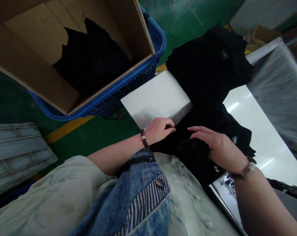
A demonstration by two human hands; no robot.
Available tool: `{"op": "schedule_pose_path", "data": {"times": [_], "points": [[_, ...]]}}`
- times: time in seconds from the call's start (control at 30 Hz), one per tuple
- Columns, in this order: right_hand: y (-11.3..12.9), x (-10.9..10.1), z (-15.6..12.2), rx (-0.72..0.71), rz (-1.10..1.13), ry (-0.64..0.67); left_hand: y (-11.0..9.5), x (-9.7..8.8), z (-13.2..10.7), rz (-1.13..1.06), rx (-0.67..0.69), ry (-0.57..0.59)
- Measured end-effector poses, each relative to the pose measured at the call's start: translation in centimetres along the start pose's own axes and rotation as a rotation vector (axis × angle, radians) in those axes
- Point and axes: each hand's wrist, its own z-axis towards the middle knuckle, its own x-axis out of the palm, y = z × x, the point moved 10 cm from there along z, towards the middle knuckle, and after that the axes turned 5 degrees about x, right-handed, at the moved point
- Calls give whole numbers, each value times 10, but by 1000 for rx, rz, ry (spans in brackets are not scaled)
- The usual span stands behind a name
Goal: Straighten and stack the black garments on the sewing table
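A black garment lies bunched on the near end of a white table, right in front of me. My left hand pinches its edge where the cloth meets a white sheet or board. My right hand rests flat on the garment, fingers spread and pointing left. A bead bracelet is on my left wrist and a band on my right. A pile of more black garments with a small label lies further along the table.
A blue plastic basket on the green floor holds an open cardboard box with black cloth inside. A grey pallet lies at left. Grey fabric-covered bulk lines the table's right side. A small cardboard box sits far back.
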Motion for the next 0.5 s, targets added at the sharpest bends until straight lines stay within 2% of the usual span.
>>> {"op": "schedule_pose_path", "data": {"times": [0.13,0.2,0.27,0.33,0.4,0.5], "points": [[1,5,4,-15,2,59,-33,2,-12,-150,90,5],[3,6,4,-31,12,98,-47,8,-17,-229,165,56],[3,4,1,-40,24,104,-49,10,-21,-296,201,90],[2,-3,-7,-38,36,73,-29,3,-22,-280,138,46],[0,-13,-18,-32,44,29,2,-6,-22,-151,27,-12],[0,-21,-35,-30,52,32,31,-6,-22,82,-25,37]]}}
